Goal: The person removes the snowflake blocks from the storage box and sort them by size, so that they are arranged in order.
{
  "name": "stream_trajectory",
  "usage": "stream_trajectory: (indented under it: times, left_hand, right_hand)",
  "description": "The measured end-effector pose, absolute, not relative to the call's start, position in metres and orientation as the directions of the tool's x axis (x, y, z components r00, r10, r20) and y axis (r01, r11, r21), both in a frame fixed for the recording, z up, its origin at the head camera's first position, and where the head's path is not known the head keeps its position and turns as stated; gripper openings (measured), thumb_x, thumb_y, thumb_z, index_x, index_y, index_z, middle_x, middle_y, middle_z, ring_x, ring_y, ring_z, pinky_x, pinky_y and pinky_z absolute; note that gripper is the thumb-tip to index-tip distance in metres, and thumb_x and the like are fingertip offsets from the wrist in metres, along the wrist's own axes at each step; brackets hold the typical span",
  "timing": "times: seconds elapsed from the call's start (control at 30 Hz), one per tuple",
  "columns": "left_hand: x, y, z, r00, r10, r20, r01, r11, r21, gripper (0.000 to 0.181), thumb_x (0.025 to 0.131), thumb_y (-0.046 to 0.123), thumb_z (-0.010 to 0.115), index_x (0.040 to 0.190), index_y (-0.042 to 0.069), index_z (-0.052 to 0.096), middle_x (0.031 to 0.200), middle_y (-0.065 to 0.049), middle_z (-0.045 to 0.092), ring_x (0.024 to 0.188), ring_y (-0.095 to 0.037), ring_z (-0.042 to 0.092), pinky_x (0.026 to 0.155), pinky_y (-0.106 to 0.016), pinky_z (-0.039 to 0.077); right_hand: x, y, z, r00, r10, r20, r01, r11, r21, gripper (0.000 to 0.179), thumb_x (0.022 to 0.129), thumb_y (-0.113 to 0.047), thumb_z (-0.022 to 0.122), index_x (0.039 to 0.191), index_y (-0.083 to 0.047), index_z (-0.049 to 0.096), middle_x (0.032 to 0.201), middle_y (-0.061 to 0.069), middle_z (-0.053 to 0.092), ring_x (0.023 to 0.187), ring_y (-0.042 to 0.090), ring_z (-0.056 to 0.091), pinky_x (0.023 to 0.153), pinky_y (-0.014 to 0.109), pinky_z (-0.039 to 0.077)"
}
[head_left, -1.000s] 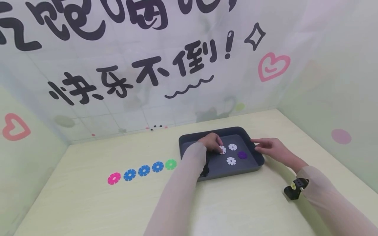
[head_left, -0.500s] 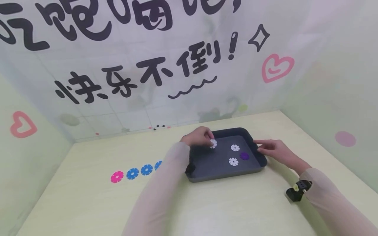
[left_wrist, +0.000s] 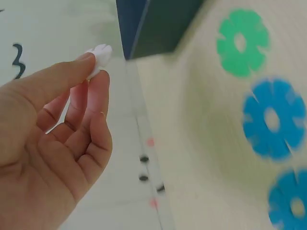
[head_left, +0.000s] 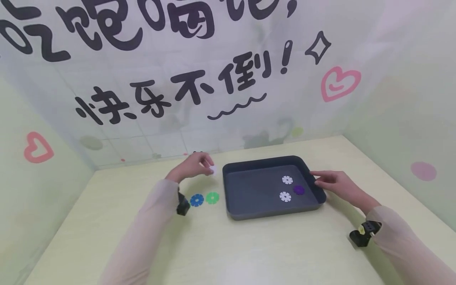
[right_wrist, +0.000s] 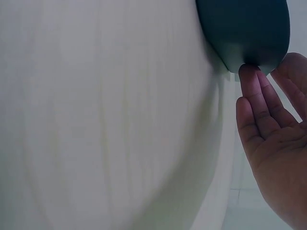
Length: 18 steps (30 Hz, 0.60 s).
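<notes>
In the head view my left hand (head_left: 194, 165) is above the table, left of a dark grey tray (head_left: 274, 213). Its thumb and fingertips pinch a white notched plastic disc (left_wrist: 101, 56), seen nearly edge-on in the left wrist view. My right hand (head_left: 338, 185) holds the tray's right wall, its fingertips against the outside and the rim between thumb and fingers. Inside the tray lie two white discs (head_left: 287, 180) and a purple disc (head_left: 299, 190). On the table, a green disc (head_left: 212, 198) and a blue disc (head_left: 197, 200) lie left of the tray.
Another blue disc (left_wrist: 293, 201) shows in the left wrist view; the left forearm hides that part of the row in the head view. A printed wall sheet (head_left: 171, 134) stands behind the table (head_left: 242, 249). A side wall (head_left: 402, 158) rises at the right.
My left hand has lifted the white disc out of the tray and carried it left, over the tray's edge. The right hand has stayed at the tray's right wall.
</notes>
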State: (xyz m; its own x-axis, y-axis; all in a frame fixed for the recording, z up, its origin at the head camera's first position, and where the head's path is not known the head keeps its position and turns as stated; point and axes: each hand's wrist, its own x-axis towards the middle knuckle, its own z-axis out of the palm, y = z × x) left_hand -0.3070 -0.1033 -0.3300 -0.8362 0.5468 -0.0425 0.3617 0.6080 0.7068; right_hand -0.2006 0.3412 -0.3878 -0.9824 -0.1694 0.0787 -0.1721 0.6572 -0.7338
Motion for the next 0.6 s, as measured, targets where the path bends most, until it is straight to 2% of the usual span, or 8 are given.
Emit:
stream_trajectory:
  times: [0.33, 0.6]
  left_hand:
    - [-0.286, -0.192, -0.338, -0.892, 0.439, -0.106, 0.273, 0.711, 0.648, 0.023, 0.081, 0.013, 0.069, 0.098, 0.002, 0.058, 0.089, -0.008, 0.057, 0.083, -0.022, 0.052, 0.073, -0.036, 0.045]
    - [-0.267, -0.258, -0.342, -0.930, 0.347, -0.122, 0.211, 0.774, 0.597, 0.026, 0.080, 0.015, 0.070, 0.098, 0.000, 0.057, 0.085, -0.007, 0.056, 0.079, -0.022, 0.051, 0.069, -0.034, 0.045]
  right_hand:
    - [-0.198, 0.340, -0.390, -0.981, -0.175, 0.081, -0.177, 0.651, -0.738, 0.044, 0.089, -0.020, 0.060, 0.126, 0.003, 0.051, 0.099, 0.015, 0.065, 0.087, 0.004, 0.058, 0.074, 0.020, 0.045]
    - [-0.199, 0.340, -0.388, -0.980, -0.178, 0.087, -0.186, 0.669, -0.720, 0.045, 0.089, -0.020, 0.061, 0.126, 0.003, 0.051, 0.097, 0.014, 0.065, 0.086, 0.005, 0.058, 0.072, 0.021, 0.045]
